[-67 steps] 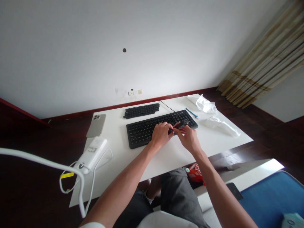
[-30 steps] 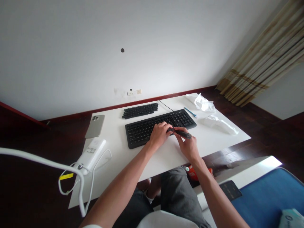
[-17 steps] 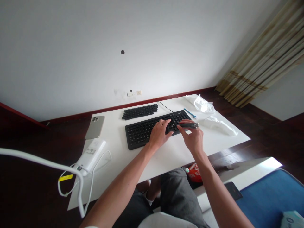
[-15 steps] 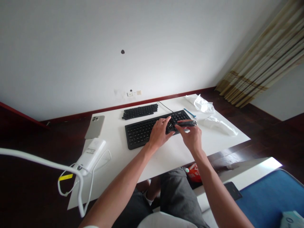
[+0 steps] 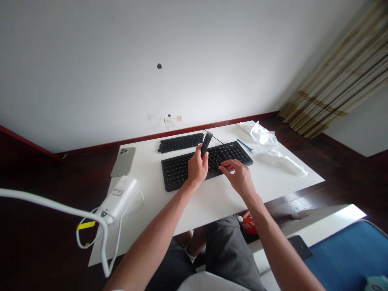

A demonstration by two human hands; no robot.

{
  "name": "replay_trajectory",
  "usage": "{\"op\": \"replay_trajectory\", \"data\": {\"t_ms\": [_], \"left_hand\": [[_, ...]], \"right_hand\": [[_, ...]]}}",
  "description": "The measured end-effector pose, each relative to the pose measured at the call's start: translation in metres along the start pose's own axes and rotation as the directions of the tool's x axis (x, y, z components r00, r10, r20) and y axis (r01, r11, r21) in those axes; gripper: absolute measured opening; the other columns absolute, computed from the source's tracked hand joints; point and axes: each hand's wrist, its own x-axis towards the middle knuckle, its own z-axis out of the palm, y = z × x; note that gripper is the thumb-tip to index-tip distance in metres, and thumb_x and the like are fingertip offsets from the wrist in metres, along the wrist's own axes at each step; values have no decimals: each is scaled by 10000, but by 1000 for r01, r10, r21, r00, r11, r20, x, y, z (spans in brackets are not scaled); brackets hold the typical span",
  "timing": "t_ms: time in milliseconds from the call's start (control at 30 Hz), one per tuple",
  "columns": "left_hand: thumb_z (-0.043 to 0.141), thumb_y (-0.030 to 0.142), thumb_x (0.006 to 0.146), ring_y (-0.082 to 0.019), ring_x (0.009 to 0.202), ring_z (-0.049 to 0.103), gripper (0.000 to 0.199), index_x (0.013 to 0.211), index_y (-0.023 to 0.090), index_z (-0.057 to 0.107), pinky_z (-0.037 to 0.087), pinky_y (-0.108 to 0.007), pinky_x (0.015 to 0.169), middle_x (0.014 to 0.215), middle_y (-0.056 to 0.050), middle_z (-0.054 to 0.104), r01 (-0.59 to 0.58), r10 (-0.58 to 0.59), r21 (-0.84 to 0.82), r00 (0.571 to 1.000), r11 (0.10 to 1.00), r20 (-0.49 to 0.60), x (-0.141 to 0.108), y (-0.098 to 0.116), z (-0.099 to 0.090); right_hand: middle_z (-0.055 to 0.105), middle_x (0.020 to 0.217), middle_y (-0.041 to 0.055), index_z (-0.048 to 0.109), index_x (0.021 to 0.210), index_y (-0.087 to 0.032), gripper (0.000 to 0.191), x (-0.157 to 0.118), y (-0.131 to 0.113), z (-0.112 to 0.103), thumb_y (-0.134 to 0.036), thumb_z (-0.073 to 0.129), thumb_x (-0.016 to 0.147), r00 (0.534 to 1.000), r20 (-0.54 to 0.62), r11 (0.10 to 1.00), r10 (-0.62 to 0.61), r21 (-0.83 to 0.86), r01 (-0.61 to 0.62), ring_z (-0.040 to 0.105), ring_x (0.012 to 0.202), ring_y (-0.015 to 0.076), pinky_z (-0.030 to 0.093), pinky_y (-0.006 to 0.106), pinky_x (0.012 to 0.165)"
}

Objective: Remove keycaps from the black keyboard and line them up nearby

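Observation:
My left hand [image 5: 197,166] is wrapped round a dark cylindrical tool [image 5: 206,143], which points up over the middle of the black keyboard [image 5: 176,173]. To its right, my right hand [image 5: 239,176] is at the keyboard's front edge, thumb and fingertips pinched together; whatever lies between them is too small to make out. Behind the keyboard lies a separate sheet of black keys [image 5: 181,142]. A thin blue tool [image 5: 245,145] rests near the keyboard's back right corner.
A phone [image 5: 123,161] and a white power strip [image 5: 117,198] with a looping cable sit at the left of the white table [image 5: 169,208]. Crumpled white plastic [image 5: 263,134] lies at the back right, with more nearer the right edge. A white arm crosses the lower left.
The dark tool has passed from my right hand to my left and now stands upright. My left hand has closed and lifted off the keys. My right hand has moved slightly left and down.

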Motion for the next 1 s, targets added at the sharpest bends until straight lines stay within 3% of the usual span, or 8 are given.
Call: {"op": "replay_trajectory", "data": {"t_ms": [167,367,500,667,867,1000], "left_hand": [[430,407,1076,-256,861,742,397,1387,184,535,545,-337,829,1041,-118,767,31,-34,-46,997,998,-68,3,-4,-3],[449,435,1067,-248,881,720,373,1322,192,572,525,-327,824,1059,-121,751,26,-52,-160,986,987,-158,7,-9,-5],[444,481,1064,-212,786,684,398,1301,194,588,519,-312,761,1047,-105,744,51,-98,-236,976,970,-194,11,-12,-7],[465,507,1054,-190,768,643,402,1243,186,617,513,-311,750,1044,-100,723,56,-137,-281,952,958,-275,17,-19,-11],[501,530,1036,-198,850,659,388,1227,212,615,531,-320,771,1099,-100,704,69,-197,-376,929,924,-313,22,-32,-10],[512,529,1032,-197,855,659,370,1216,226,615,534,-315,746,1064,-86,695,85,-236,-425,918,901,-318,24,-37,-9]], "right_hand": [[751,962,69,752,973,-221,179,-8,5,14,-388,718,919,999,34,994,-23,-109,27,698,840,238,547,360,774],[729,904,42,731,924,-221,81,-2,0,18,-287,698,889,998,57,988,3,-151,5,673,815,215,509,318,739],[717,874,31,720,891,-222,60,9,-6,15,-262,690,859,999,45,989,-6,-146,13,660,805,203,487,303,735],[742,910,37,725,910,-224,84,54,-11,21,-279,687,858,998,23,987,-53,-150,56,669,835,210,480,305,760],[778,962,39,757,935,-237,98,121,-5,58,-268,686,875,987,155,958,-46,-273,88,679,936,239,495,317,823],[788,989,58,779,943,-235,118,137,0,81,-294,700,880,974,226,938,10,-339,69,698,974,248,504,317,865]]}}
